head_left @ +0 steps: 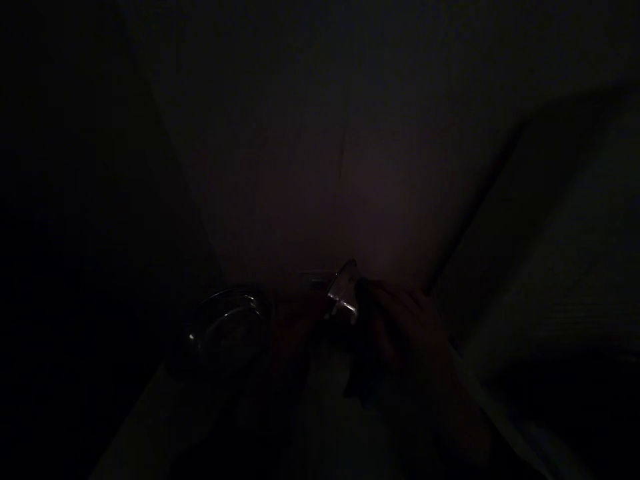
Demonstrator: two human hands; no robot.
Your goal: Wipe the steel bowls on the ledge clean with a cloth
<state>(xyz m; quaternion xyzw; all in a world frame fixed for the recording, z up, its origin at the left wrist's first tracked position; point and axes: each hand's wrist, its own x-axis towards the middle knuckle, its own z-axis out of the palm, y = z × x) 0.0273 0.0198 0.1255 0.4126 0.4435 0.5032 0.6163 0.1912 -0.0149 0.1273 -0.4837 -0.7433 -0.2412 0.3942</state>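
Note:
The view is very dark. My right hand (410, 327) shows faintly at the lower middle, its fingers curled round a small shiny object (344, 290) together with a dark cloth-like thing (363, 353) that hangs below it. My left hand (295, 333) is only a dim shape just left of that shiny object, and its fingers cannot be made out. I cannot tell what the shiny object is.
A round glassy or metal bowl (223, 327) stands to the left of the hands on a pale surface (150, 427). A plain wall (325, 133) rises behind. A dark slanted edge (480, 200) runs up to the right.

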